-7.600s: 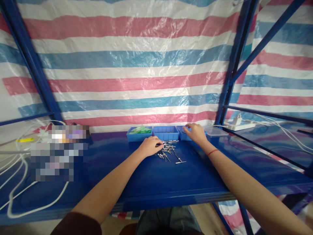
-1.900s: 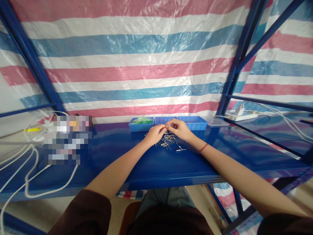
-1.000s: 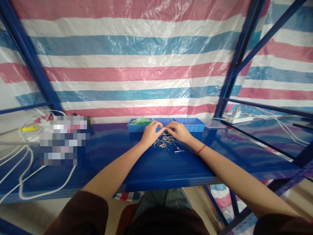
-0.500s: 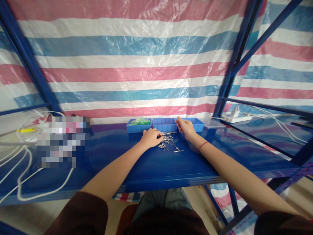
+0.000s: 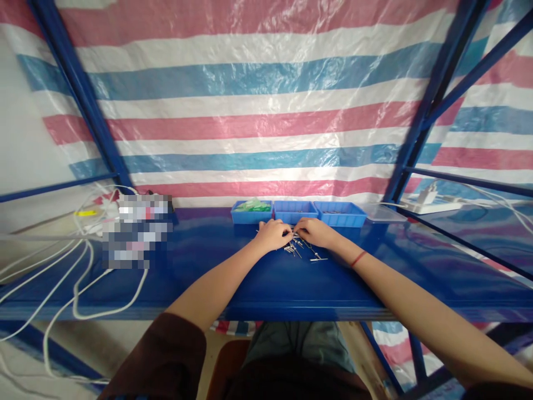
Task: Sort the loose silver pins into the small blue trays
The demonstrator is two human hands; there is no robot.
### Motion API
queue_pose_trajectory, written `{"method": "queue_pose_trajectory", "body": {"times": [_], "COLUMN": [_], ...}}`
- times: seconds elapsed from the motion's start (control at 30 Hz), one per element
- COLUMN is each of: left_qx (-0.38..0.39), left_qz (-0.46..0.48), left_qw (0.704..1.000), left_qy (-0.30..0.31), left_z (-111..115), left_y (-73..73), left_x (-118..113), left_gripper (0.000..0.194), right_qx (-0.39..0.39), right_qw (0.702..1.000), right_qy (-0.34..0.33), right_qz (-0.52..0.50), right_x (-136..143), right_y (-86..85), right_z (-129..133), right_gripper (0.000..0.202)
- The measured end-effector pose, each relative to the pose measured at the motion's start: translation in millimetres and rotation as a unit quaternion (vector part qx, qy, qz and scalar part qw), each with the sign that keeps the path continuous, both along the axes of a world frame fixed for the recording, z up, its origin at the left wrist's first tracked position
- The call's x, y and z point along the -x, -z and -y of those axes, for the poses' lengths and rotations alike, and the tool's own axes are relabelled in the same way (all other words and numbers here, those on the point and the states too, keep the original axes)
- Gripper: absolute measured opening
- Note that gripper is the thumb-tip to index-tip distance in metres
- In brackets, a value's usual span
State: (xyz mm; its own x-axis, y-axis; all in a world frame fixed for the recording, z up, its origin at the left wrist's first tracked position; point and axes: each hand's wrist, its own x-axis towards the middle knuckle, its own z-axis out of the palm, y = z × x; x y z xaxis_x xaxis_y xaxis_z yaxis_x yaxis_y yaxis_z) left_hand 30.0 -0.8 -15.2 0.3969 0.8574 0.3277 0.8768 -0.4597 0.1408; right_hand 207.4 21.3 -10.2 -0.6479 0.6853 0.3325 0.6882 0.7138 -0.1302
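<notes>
Thin silver metal pins with thicker ends, apparently rivets (image 5: 295, 249), lie in a loose pile on the blue tabletop (image 5: 258, 283). My left hand (image 5: 273, 236) rests at the left of the pile, its fingers curled and its thumb bent in; what it holds, if anything, is hidden. From the right my right hand (image 5: 315, 232) reaches to the pile's far side, fingertips pinched together at the rivets and close to my left hand. Behind the hands stand a blue bin with green material (image 5: 252, 206), a middle blue bin (image 5: 295, 216) with a few small pieces, and a right blue bin (image 5: 341, 219) holding some rivets.
A clear plastic lid (image 5: 385, 213) lies right of the bins. A white power strip (image 5: 433, 205) with cables is at the far right. White cables (image 5: 83, 289) and a blurred-out object (image 5: 137, 233) occupy the left. Blue metal posts (image 5: 433, 105) frame the striped sheet behind.
My right hand has come down from over the right bin to the pile, beside my left hand. My left hand stays at the pile. The whole view has shifted to the left.
</notes>
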Motion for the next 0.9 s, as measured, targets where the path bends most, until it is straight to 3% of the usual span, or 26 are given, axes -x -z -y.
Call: {"method": "queue_pose_trajectory", "body": {"times": [0.33,0.5,0.7,0.9], "left_qx": [0.014,0.013,0.009,0.009], "left_qz": [-0.006,-0.016,0.01,0.034], "left_qw": [1.0,0.999,0.999,0.998], "left_qy": [0.017,0.032,0.045,0.056], "left_z": [2,-6,-12,-12], "left_y": [-3.2,-1.9,0.8,2.0], "left_x": [1,3,6,6], "left_gripper": [0.028,0.03,0.035,0.038], "right_qx": [0.009,0.017,0.118,0.167], "right_qw": [0.999,0.993,0.946,0.92], "right_qy": [-0.03,-0.021,0.014,-0.027], "right_qz": [-0.035,-0.116,-0.3,-0.353], "right_x": [0,3,4,6], "right_y": [0.6,-0.1,3.0,1.9], "right_z": [-2,1,-4,-2], "right_gripper": [0.02,0.021,0.027,0.033]}}
